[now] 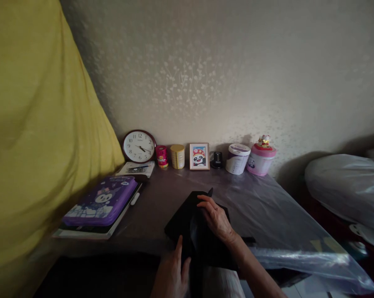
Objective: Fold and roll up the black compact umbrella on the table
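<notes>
A black cloth (187,219) lies folded on the dark table (162,194) near its front edge. My right hand (216,219) rests flat on top of the cloth, fingers spread and pointing left. My left hand (171,273) touches the cloth's near edge from below, with one finger pointing up onto it. Whether either hand pinches the fabric is hard to tell in the dim light.
A purple cartoon case (102,200) lies on books at the left. Along the wall stand a clock (138,146), two small tins (170,156), a framed picture (199,156), and two lidded tubs (252,159). Clear plastic sheet (283,223) covers the table's right. A yellow curtain (34,124) hangs left.
</notes>
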The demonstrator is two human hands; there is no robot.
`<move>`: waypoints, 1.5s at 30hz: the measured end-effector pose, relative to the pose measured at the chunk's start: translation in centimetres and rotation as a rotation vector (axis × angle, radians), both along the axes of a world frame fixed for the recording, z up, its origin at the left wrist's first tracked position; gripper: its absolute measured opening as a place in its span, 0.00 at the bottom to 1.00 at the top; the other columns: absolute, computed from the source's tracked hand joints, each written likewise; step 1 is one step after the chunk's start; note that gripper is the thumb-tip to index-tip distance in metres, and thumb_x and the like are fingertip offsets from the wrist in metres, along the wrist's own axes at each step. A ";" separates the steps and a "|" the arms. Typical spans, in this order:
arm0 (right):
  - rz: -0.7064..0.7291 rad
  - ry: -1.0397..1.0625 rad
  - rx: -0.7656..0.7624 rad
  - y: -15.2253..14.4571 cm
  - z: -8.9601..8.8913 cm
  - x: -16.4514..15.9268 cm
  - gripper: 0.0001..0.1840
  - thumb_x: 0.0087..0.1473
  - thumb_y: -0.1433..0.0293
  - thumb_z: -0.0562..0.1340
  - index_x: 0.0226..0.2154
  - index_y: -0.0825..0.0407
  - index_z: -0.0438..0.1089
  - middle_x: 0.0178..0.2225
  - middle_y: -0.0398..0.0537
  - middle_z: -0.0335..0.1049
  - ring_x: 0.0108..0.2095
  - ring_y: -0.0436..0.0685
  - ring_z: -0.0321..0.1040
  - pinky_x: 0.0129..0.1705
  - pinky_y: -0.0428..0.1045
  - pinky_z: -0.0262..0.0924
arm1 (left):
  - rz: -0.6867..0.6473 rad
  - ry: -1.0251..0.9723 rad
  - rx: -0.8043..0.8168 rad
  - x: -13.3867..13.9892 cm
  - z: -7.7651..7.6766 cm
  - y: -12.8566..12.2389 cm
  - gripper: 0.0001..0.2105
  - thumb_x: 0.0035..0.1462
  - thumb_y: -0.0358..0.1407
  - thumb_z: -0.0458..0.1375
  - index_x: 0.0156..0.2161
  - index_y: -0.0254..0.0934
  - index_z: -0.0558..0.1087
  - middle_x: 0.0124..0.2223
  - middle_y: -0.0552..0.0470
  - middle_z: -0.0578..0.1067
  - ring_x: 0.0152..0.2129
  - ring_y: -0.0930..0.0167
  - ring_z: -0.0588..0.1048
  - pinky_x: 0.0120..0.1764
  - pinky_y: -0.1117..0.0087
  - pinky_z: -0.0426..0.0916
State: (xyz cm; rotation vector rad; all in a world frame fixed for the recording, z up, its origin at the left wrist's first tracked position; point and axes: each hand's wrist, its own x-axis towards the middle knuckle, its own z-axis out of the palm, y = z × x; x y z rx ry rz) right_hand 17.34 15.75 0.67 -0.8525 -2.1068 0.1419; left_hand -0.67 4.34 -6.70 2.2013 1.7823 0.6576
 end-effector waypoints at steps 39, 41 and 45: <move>-0.045 -0.348 0.047 2.6 -1.8 -5.2 0.11 0.60 0.74 0.53 0.39 0.50 0.70 0.45 0.50 0.69 0.38 0.53 0.72 0.39 0.46 0.68 | 0.017 0.084 -0.227 0.4 2.3 -0.3 0.25 0.62 0.33 0.41 0.64 0.41 0.47 0.44 0.44 0.77 0.40 0.65 0.76 0.42 0.67 0.69; -0.035 -0.310 0.036 2.1 -1.7 -4.8 0.12 0.61 0.73 0.52 0.42 0.50 0.69 0.47 0.51 0.68 0.39 0.53 0.72 0.41 0.47 0.68 | 0.016 0.084 -0.219 0.4 2.0 -0.3 0.25 0.62 0.34 0.41 0.64 0.41 0.47 0.45 0.44 0.77 0.39 0.65 0.76 0.42 0.66 0.70; -0.043 -0.183 0.019 0.5 -1.8 -3.1 0.12 0.61 0.71 0.52 0.46 0.51 0.67 0.49 0.52 0.67 0.47 0.56 0.68 0.49 0.52 0.66 | 0.003 0.085 -0.178 0.1 1.0 -0.2 0.25 0.62 0.35 0.41 0.64 0.38 0.48 0.46 0.42 0.77 0.40 0.64 0.77 0.42 0.66 0.70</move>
